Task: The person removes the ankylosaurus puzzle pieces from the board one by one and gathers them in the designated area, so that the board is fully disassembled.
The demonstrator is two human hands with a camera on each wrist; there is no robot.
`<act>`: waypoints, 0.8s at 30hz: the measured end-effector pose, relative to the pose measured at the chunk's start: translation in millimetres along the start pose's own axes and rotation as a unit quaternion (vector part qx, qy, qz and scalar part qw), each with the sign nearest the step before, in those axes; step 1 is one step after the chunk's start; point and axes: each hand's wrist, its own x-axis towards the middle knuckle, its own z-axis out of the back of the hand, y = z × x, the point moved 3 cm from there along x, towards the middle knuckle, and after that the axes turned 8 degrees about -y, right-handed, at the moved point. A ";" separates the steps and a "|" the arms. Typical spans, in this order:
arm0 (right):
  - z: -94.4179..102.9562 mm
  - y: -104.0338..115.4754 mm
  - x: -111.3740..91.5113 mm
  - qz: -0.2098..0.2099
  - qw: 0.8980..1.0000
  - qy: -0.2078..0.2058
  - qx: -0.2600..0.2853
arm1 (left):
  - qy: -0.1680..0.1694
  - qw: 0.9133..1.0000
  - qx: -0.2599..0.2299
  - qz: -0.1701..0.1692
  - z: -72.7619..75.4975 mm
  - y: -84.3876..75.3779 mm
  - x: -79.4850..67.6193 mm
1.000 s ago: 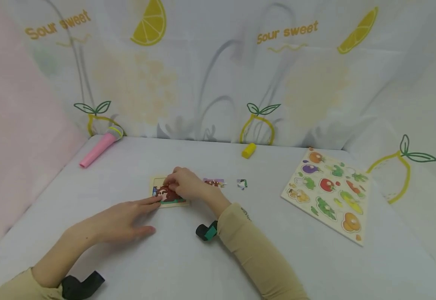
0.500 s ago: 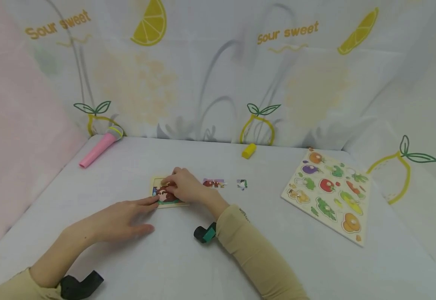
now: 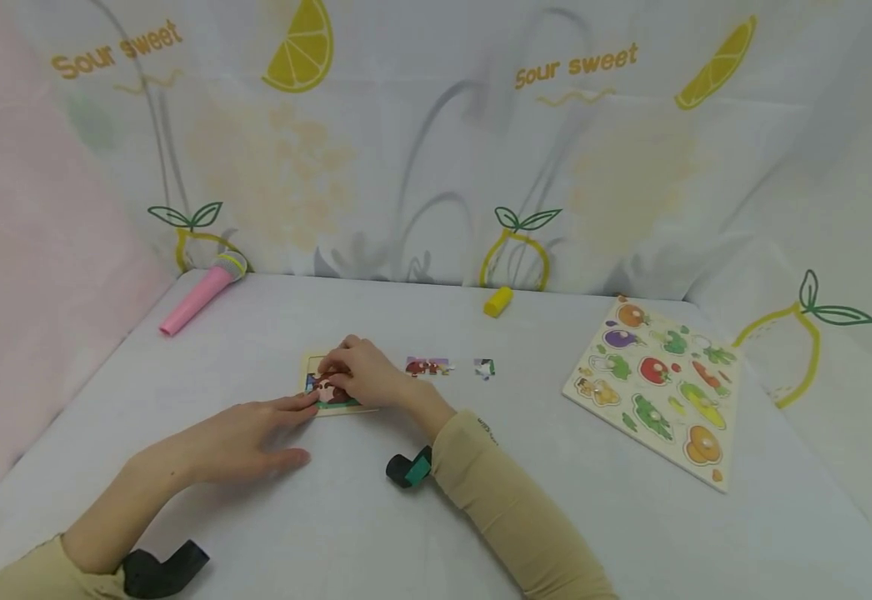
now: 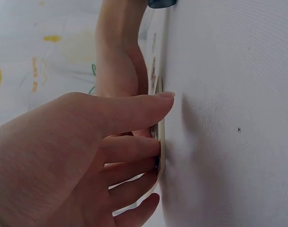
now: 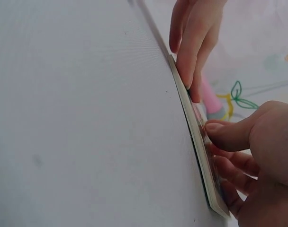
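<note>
Puzzle (image 3: 329, 393) flat on the table (image 3: 421, 542), left of centre, both hands on it. Looks longer left to right than near to far, but the slanted view makes that uncertain.

Left hand (image 3: 244, 437) comes in from near left: fingers fairly straight, tips resting at the puzzle's left near part, thumb held apart on the near side, nothing gripped. Right hand (image 3: 371, 373) comes in from near right and covers the puzzle's right far part, fingers bent down onto its face, thumb on the near side. Can't tell whether it pinches a piece; the tips are partly hidden.

Key relation: loose pieces (image 3: 427, 367) lie right of the puzzle, just beyond the right wrist, strung out left to right. Single piece (image 3: 484, 368) sits farther right, apart from them, roughly in line. Right hand is clearly nearer to all of these; left hand is on the other side of the puzzle.

Elsewhere: microphone (image 3: 202, 296) far left, yellow block (image 3: 498, 302) far edge, vegetable board (image 3: 593, 392) at right.
</note>
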 end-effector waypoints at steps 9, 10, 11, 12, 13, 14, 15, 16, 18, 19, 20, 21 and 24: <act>-0.9 3.0 -1.1 -0.011 1.000 0.009 0.002 | -0.008 1.000 0.006 0.000 0.7 -1.6 -0.5; -0.7 3.7 -1.2 -0.011 1.000 0.009 -0.001 | -0.008 1.000 0.006 0.000 0.6 -1.5 -0.6; -0.8 4.2 -1.2 -0.009 1.000 0.009 -0.004 | -0.009 1.000 0.006 0.001 0.4 -1.5 -0.7; -0.9 4.4 -1.2 -0.009 1.000 0.008 -0.005 | -0.009 1.000 0.006 0.001 0.3 -1.6 -0.8; -1.1 4.4 -1.3 -0.010 1.000 0.008 -0.005 | -0.008 1.000 0.004 0.004 0.1 -1.7 -0.7; -1.1 4.5 -1.4 -0.011 1.000 0.008 -0.005 | -0.007 1.000 0.003 0.004 -0.1 -1.6 -0.7; -1.1 4.6 -1.3 -0.012 1.000 0.007 -0.002 | -0.006 1.000 0.003 0.004 -0.3 -1.5 -0.6; -1.1 4.7 -1.3 -0.012 1.000 0.008 -0.001 | -0.005 1.000 0.002 0.005 -0.6 -1.2 -0.6; -2.0 4.5 -1.2 -0.013 1.000 0.008 -0.005 | -0.004 1.000 0.002 0.005 -0.6 -1.3 -0.6; -2.4 4.6 -1.1 -0.014 1.000 0.011 -0.010 | -0.004 1.000 0.002 0.005 -0.6 -1.4 -0.5; -2.8 4.9 -1.1 -0.014 1.000 0.014 -0.016 | -0.004 1.000 0.004 0.004 -0.6 -1.5 -0.3; -3.0 5.2 -1.1 -0.014 0.999 0.017 -0.024 | -0.004 1.000 0.004 0.004 -0.6 -1.7 -0.2; -4.0 5.9 -0.9 -0.014 0.998 0.025 -0.048 | -0.004 1.000 0.008 0.003 -0.6 -2.5 0.6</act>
